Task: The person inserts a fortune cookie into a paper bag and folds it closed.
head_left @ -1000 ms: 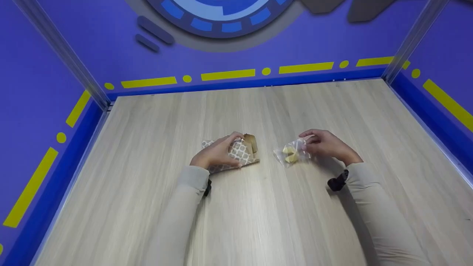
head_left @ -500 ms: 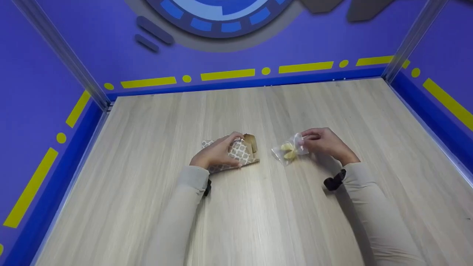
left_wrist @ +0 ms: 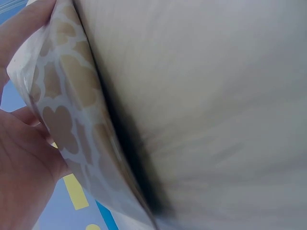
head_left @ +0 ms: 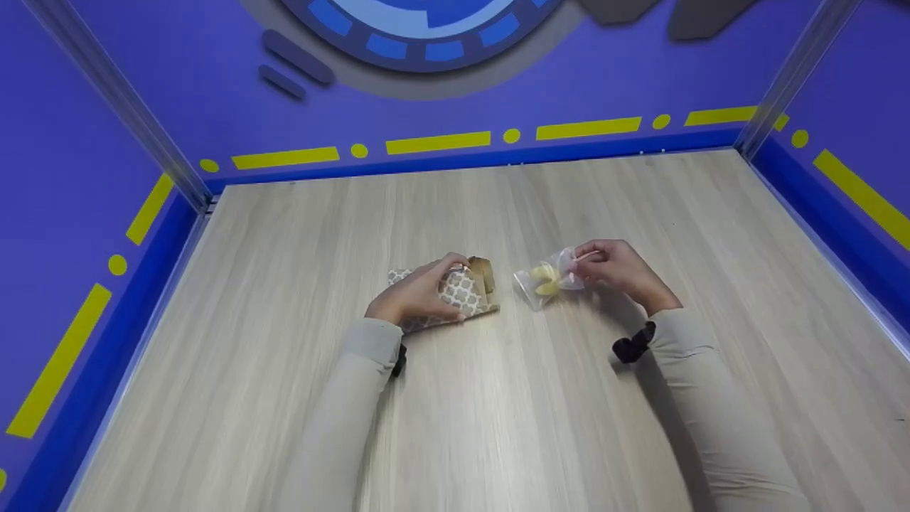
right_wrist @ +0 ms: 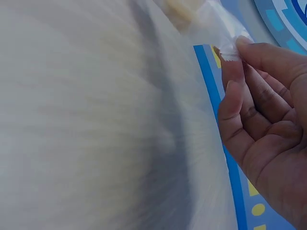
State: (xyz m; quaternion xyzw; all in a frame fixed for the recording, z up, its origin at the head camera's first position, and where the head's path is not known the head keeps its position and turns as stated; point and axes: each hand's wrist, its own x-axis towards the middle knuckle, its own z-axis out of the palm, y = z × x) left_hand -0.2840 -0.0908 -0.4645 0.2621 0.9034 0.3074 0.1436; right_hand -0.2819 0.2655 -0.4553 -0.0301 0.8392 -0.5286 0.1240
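My left hand (head_left: 419,293) grips a patterned paper bag (head_left: 462,293), white with beige shapes, lying on its side on the table. Its brown mouth gapes toward the right. In the left wrist view the thumb and fingers straddle the bag (left_wrist: 60,124). To the right, my right hand (head_left: 617,269) pinches one end of a small clear plastic packet (head_left: 530,288) between thumb and forefinger. Pale yellow curved pieces (head_left: 546,281) sit inside the packet, their kind unclear. The right wrist view shows the packet's crimped end (right_wrist: 230,45) at the fingertips. What the bag contains is hidden.
Both hands are over a light wood-grain table (head_left: 455,220). Blue-purple panels (head_left: 178,85) with yellow marks wall it at the back and both sides. Metal posts (head_left: 789,78) stand at the back corners.
My right hand has moved left and slightly away from me, carrying the packet closer to the bag's mouth. The left hand and bag have stayed in place.
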